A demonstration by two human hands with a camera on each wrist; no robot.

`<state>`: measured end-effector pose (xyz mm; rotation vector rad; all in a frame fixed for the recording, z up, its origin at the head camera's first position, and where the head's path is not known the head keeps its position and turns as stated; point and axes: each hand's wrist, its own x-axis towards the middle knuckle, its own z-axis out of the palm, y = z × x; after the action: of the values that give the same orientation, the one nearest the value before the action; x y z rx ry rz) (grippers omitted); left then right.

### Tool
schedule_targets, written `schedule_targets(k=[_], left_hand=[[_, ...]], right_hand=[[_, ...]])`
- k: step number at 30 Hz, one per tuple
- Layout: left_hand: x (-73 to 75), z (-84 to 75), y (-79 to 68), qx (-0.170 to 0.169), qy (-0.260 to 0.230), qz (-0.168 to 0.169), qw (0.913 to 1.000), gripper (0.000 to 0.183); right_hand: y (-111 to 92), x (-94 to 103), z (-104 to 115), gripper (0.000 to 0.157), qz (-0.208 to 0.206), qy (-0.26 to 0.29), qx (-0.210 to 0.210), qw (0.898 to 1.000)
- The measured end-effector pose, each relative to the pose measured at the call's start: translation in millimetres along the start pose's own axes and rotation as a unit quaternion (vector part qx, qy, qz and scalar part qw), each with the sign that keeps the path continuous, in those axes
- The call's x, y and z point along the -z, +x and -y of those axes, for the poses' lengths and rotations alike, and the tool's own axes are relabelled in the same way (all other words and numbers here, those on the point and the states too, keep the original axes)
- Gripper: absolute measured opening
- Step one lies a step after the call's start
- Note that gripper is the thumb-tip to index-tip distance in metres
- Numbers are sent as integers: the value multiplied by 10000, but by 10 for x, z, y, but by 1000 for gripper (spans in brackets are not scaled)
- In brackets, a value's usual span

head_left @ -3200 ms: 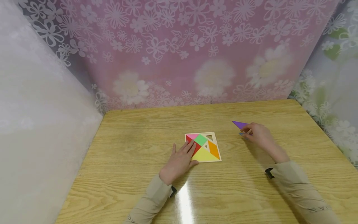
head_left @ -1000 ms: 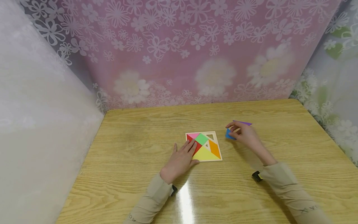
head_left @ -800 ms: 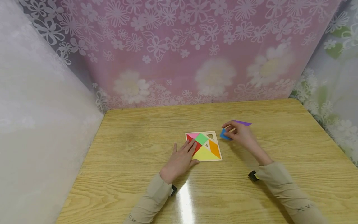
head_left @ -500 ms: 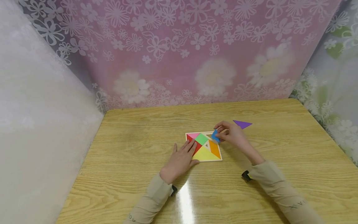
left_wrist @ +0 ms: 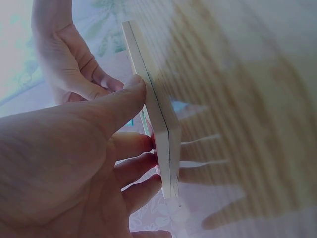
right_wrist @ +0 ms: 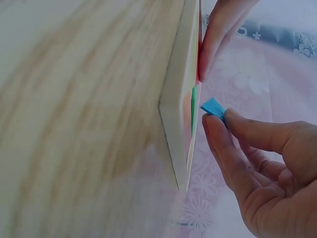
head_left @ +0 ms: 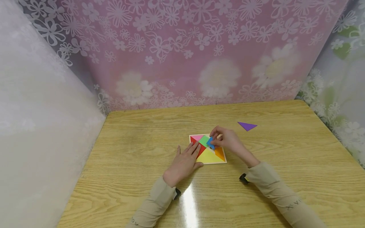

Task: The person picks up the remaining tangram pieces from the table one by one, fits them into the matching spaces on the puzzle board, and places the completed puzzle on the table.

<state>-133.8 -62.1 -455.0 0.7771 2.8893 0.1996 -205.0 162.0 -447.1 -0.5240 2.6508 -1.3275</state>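
A square tangram board [head_left: 211,163] with a pale wooden frame lies mid-table. Red [head_left: 203,151], pink [head_left: 196,137], green [head_left: 203,141], yellow [head_left: 209,156] and orange [head_left: 220,153] pieces sit in it. My left hand [head_left: 182,166] rests on its left side, straight fingers on the red piece; in the left wrist view the thumb touches the frame's edge. My right hand [head_left: 228,139] pinches a small blue tangram piece [right_wrist: 213,106] between thumb and fingers, just above the board. That hand hides the board's upper right part.
A purple triangle piece [head_left: 247,126] lies on the wooden table [head_left: 128,158] to the right of and behind the board. Flowered cloth [head_left: 176,63] hangs behind the table and at both sides.
My right hand picked up the blue piece near the purple triangle and carried it left to over the board. The purple triangle is left on the table. The left hand stays put.
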Motion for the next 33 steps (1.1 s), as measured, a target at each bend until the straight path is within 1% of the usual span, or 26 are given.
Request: schedule_targets(k=[5,8,12,16,22,27,33], left_hand=[[3,-2,-3,-25,-1,-41,10000,73],[4,-1,-7,-51,-33,-73,10000,73],[7,-1,-16,-72,-75,-103,9999,72],[12,-2,-19,-72,-92,-103,9999,71],[10,-3,-17,-67,-83,-81,9999,72],[7,-4,-18,-68,-43,-97,9999,71],[13,-4,-17,-59,-1,-95,9999,71]], right_hand=[[16,-33,-11,21,201,-206,-87,9995],[15,-34,0,20,313,-473,-175,9982],[18,-22,21,20,352,-878,-172,9954],[27,-14,41,21,416,-1128,-246,9924],[37,-11,48,22,497,-1235,-330,9905],[53,-10,33,22,539,-1392,-315,9883],[64,-1,45,22,701,-1535,-234,9854]])
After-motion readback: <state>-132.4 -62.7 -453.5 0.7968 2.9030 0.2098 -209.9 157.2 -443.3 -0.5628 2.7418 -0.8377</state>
